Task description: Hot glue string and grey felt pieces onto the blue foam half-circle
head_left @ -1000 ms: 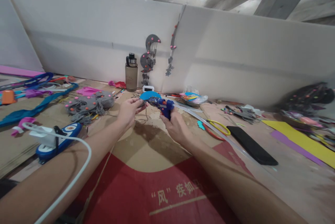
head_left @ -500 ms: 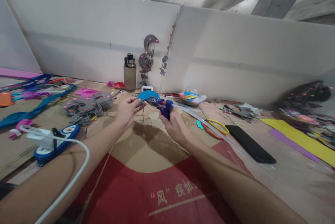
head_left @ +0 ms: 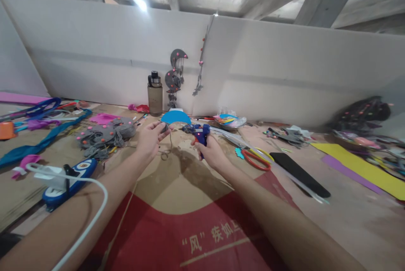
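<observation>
My right hand [head_left: 209, 149] is wrapped round the handle of a blue glue gun [head_left: 201, 133], whose nozzle points left. A long clear glue stick [head_left: 284, 171] trails from its back toward the lower right. My left hand [head_left: 151, 136] pinches a small grey piece [head_left: 164, 127], with grey yarn [head_left: 171, 140] hanging from it in a loop onto the cardboard. A gap separates the nozzle from the grey piece. Just behind my hands lies a blue disc [head_left: 176, 117].
To the left are a heap of grey yarn with pink dots [head_left: 106, 135] and a blue power strip [head_left: 74, 182], its white cable crossing over my left forearm. A bottle [head_left: 155, 98] stands by the wall. On the right lie scissors [head_left: 257, 160], a black phone-like slab [head_left: 297, 172] and yellow sheet [head_left: 360, 169].
The glue gun has pulled back to the right, away from the grey piece in my left hand. My view has tilted slightly upward.
</observation>
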A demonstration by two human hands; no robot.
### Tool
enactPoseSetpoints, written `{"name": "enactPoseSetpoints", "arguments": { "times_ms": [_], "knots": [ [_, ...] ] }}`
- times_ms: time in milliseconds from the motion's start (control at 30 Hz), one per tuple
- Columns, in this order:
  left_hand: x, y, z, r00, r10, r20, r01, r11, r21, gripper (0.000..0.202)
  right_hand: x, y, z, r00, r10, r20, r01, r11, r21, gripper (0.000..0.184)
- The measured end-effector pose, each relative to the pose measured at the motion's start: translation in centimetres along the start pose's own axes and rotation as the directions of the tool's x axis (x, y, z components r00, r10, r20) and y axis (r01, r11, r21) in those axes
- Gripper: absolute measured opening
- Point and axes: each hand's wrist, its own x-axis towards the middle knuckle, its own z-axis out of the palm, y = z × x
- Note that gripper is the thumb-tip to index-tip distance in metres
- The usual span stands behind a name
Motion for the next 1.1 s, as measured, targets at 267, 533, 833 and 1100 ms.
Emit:
{"name": "enactPoseSetpoints", "arguments": {
  "times_ms": [267,533,833,1100],
  "knots": [
    [-0.3,0.7,-0.3,0.978,0.202,0.056,-0.208,0.900,0.383,0.023,2.4,2.3,-3.1,0.976,0.209,-0.052,-0.202,0.808,-0.553,0.015],
    [-1.0,1.7,-0.2,0.901,0.415,0.128,-0.388,0.637,0.666,0.012,1.0,-2.8,1.1,0.985,-0.171,-0.019,0.149,0.901,-0.408,0.016],
    [-1.4,2.5,0.2,0.904,0.420,0.085,-0.381,0.698,0.606,0.012,2.7,-5.5,7.9,0.990,0.115,0.082,-0.140,0.857,0.496,0.021],
    [-0.4,1.0,0.1,0.982,0.160,0.104,-0.184,0.938,0.293,0.021,3.3,-4.5,6.7,0.990,0.022,-0.139,0.030,0.932,0.360,0.021]
  ]
}}
